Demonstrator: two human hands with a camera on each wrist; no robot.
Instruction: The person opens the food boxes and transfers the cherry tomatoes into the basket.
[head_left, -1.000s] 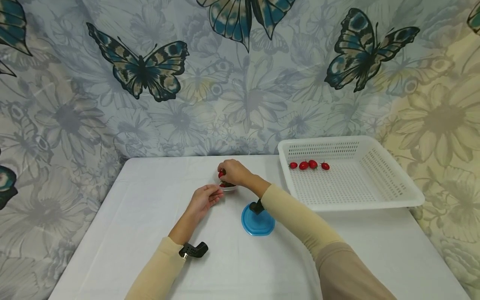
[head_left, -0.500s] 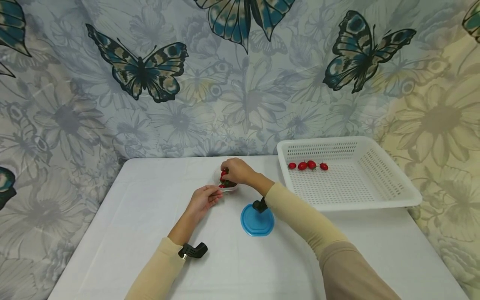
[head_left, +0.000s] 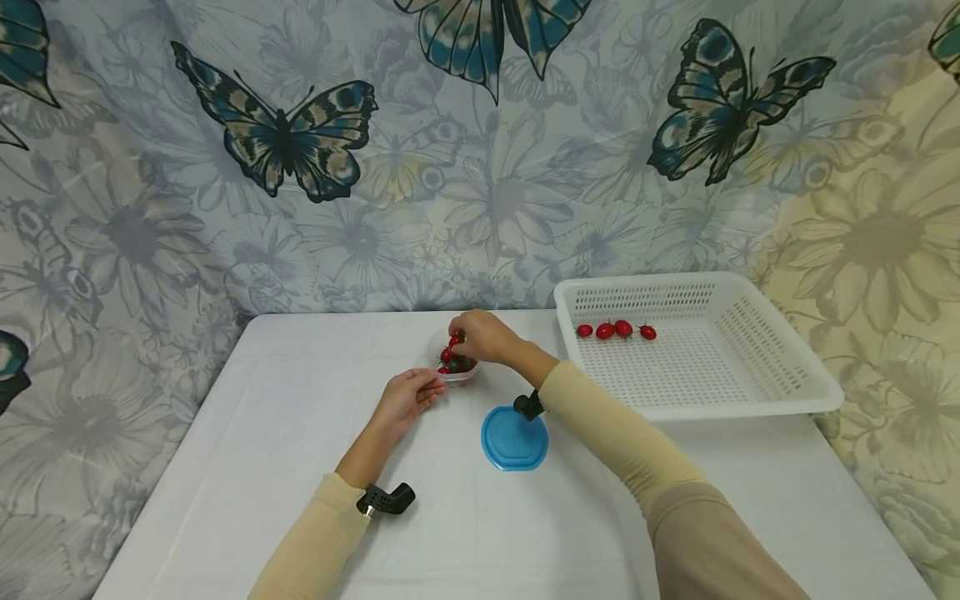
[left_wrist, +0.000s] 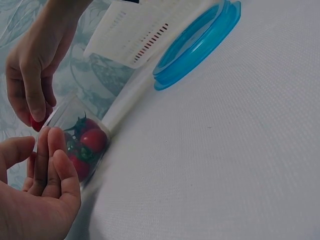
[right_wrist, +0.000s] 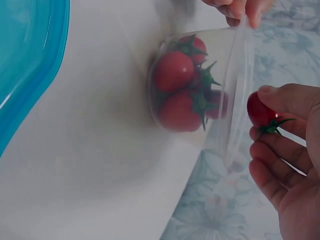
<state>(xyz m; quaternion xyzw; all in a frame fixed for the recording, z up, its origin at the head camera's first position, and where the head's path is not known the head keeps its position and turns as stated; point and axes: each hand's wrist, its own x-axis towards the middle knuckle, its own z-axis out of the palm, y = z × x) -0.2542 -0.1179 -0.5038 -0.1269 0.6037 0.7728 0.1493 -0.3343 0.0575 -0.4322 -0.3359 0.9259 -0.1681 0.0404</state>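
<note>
At the rim of a small clear plastic container (right_wrist: 215, 137), my left hand (head_left: 405, 398) holds the edge between thumb and fingers. Several red cherry tomatoes (right_wrist: 172, 72) with green stalks lie inside the container. Just above its opening, my right hand (head_left: 487, 337) pinches one cherry tomato (right_wrist: 259, 110) between thumb and fingers. In the left wrist view that tomato is mostly covered by the right hand's fingertips. A blue lid (head_left: 514, 439) lies on the white table, nearer to me than the container.
To the right stands a white perforated basket (head_left: 705, 400), with several cherry tomatoes (head_left: 622, 330) near its back left corner. The white-covered table (head_left: 247, 417) ends at a butterfly-patterned cloth backdrop (head_left: 510, 233).
My right hand has shifted slightly right and up from the container's opening with a cherry tomato, showing more of the tomatoes inside. The left hand stays nearly in place.
</note>
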